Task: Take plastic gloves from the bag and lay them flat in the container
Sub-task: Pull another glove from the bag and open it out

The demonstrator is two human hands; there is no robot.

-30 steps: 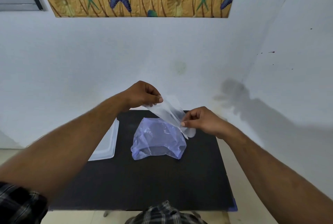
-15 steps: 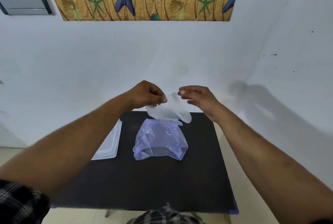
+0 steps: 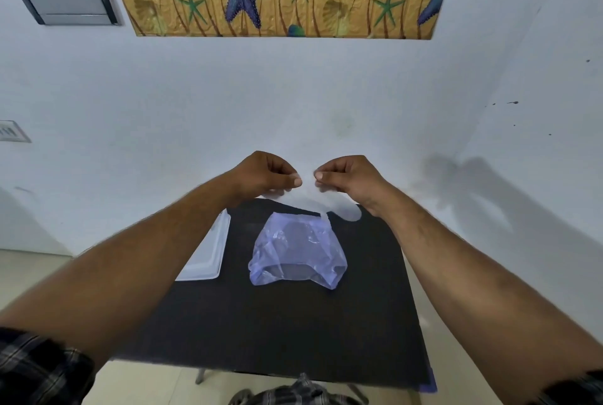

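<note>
1 clear plastic glove (image 3: 313, 205) is out of the bag (image 3: 295, 253) and hangs in the air above the bag's far edge, pinched at its top by both hands: the left hand (image 3: 266, 176) and the right hand (image 3: 349, 178) each close thumb and fingertips on the film, close together. The glove is not yet in the container (image 3: 208, 249), which lies just left of the bag, partly hidden by the left forearm; whether it already holds gloves cannot be told. So the laying-down step seems still ahead, and the bag looks to have more inside, though its contents are unclear.

Left of the bag, the path to the container is short and unobstructed. The table (image 3: 293, 333) has bare dark surface on the near side of the bag, with a wall close behind the bag and the table's right edge near it.
</note>
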